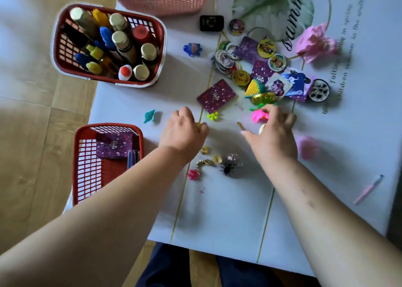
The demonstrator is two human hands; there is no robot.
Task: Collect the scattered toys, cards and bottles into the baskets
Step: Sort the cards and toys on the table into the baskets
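At left, bottles (121, 45) are stood in the far red basket (150, 24), cards (114, 145) laid in the near red basket (87, 167). The left hand (185, 132) is curled, its grip untellable; at centre, a pink toy (258, 115) is touched by the spread right hand (274, 138).

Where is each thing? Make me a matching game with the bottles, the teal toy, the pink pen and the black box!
Things:
1 bottles
2 teal toy
3 pink pen
4 black box

Places:
A tablecloth, far right
B beside the pink basket
C inside the far red basket
D tablecloth, just left of the left hand

Pairs: 1-C, 2-D, 3-A, 4-B
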